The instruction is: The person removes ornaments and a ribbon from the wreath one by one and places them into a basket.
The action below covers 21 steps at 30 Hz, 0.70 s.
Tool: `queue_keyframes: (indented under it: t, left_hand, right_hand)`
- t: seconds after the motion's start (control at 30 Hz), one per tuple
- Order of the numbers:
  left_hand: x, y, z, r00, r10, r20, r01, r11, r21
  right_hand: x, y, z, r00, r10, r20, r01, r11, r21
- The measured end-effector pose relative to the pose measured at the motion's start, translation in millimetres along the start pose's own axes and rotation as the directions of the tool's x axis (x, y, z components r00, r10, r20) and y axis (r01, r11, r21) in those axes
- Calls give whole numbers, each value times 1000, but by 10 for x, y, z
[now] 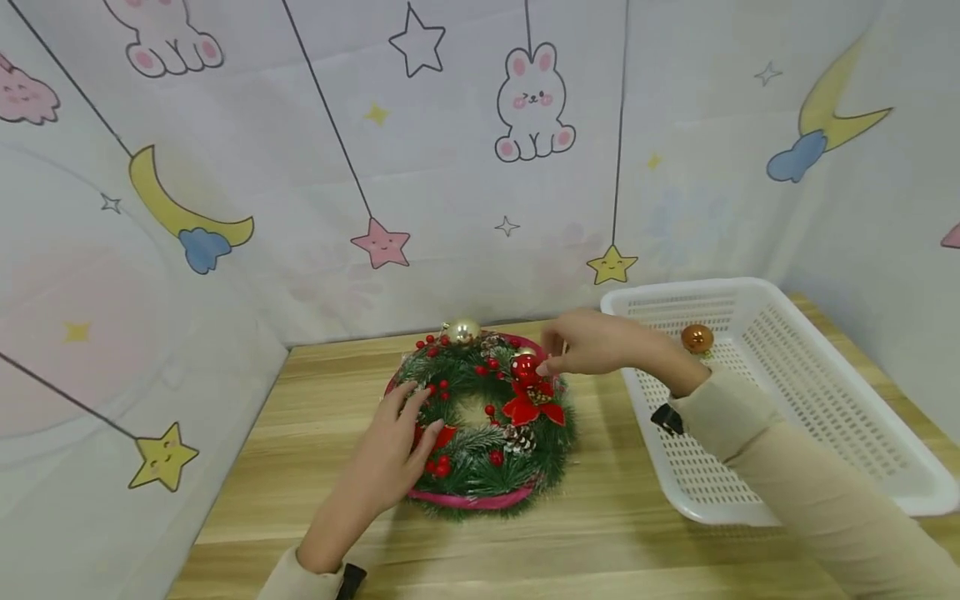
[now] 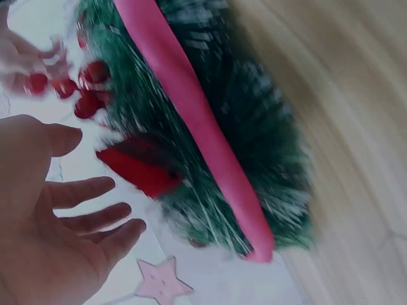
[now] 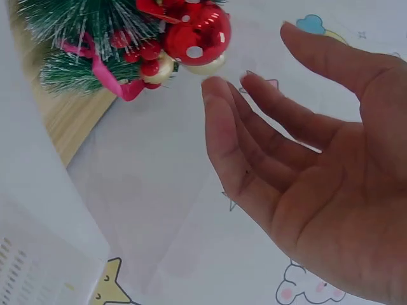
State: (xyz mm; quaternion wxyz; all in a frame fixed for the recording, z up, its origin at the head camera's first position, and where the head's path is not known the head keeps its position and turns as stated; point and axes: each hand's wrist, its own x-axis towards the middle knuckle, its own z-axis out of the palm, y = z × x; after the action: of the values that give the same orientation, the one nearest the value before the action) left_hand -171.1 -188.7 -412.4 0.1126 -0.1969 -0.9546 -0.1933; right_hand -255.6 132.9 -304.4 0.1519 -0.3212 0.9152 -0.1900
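Note:
A green Christmas wreath [image 1: 480, 479] lies on the table, with red berries, pine cones, red flowers and a pink ribbon [image 2: 197, 114] along its outer side. On its right part sits a shiny red ball ornament [image 3: 202, 35] with white dots; a gold ball [image 1: 463, 332] is at the back. My right hand [image 1: 592, 342] is beside the red ball, and the right wrist view shows its fingers apart from the ball with nothing in them. My left hand [image 1: 390, 450] hovers at the wreath's left side, fingers spread and relaxed, holding nothing.
To the right stands a white plastic basket [image 1: 660, 467] with slotted walls. An orange-gold ball [image 1: 697, 338] lies inside it near the back left. Behind the wooden table [image 1: 315, 417] hangs a white cloth [image 1: 450, 167] printed with rabbits, stars and moons.

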Motion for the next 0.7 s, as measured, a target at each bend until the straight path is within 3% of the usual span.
queue_keyframes:
  t: [0.17, 0.43, 0.7]
  left_hand:
    - [-53, 135, 47, 995, 94, 30, -96, 993, 65]
    - [-114, 277, 112, 983, 164, 81, -174, 975, 141]
    - [-180, 368, 199, 970, 205, 130, -231, 945, 232]
  right_hand:
    - [63, 12, 47, 997, 18, -78, -18, 1000, 7]
    - [141, 25, 84, 996, 30, -80, -27, 999, 27]
    - [193, 1, 148, 997, -32, -65, 32, 999, -3]
